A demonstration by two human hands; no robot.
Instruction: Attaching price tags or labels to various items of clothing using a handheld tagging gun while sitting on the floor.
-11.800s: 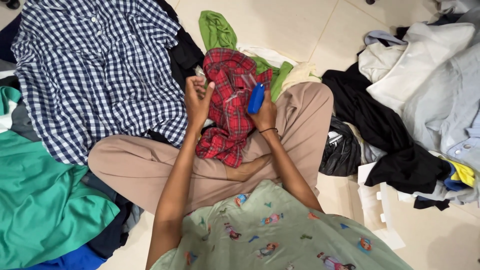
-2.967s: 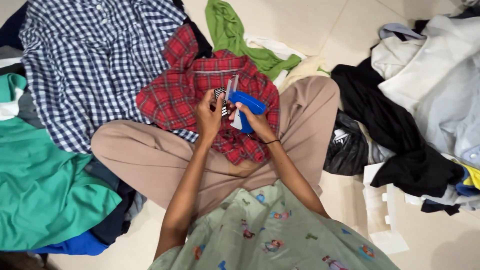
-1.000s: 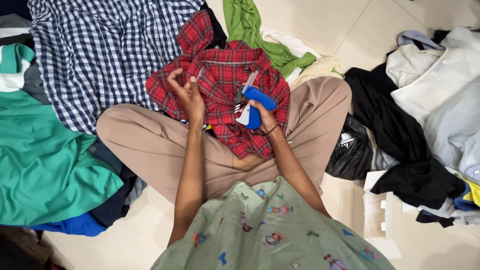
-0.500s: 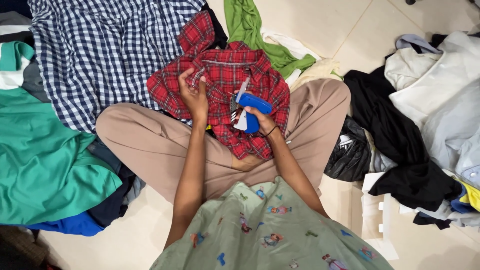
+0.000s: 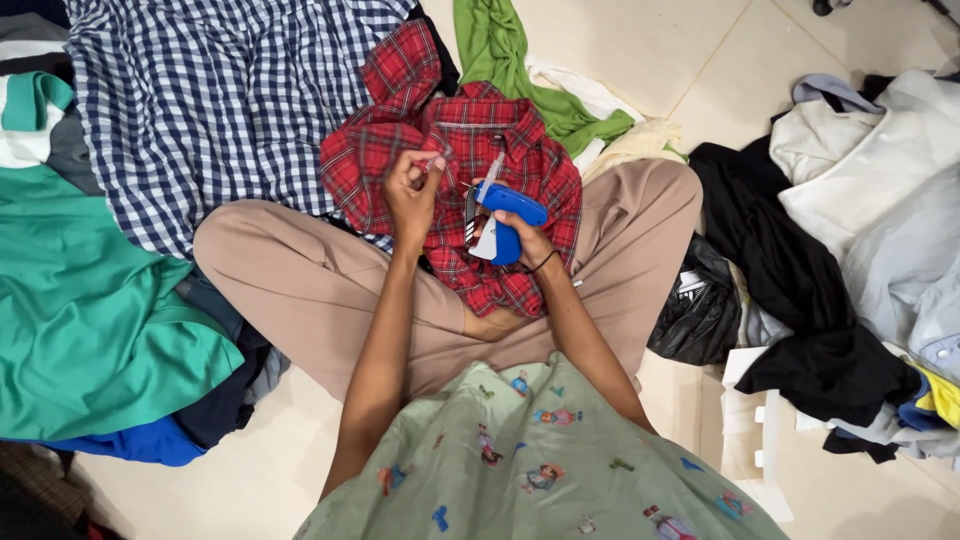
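Red plaid shirt (image 5: 500, 170) on lap; right hand (image 5: 527, 238) grips blue tagging gun (image 5: 507, 222), left hand (image 5: 412, 190) pinches fabric; tag apparently not yet fixed

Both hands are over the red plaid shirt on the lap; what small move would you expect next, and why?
Probably the right hand brings the needle end of the blue tagging gun to the cloth that the left hand pinches up. The gun's tip already points at that hand, a striped tag hangs beside it, and the red plaid shirt lies spread below.
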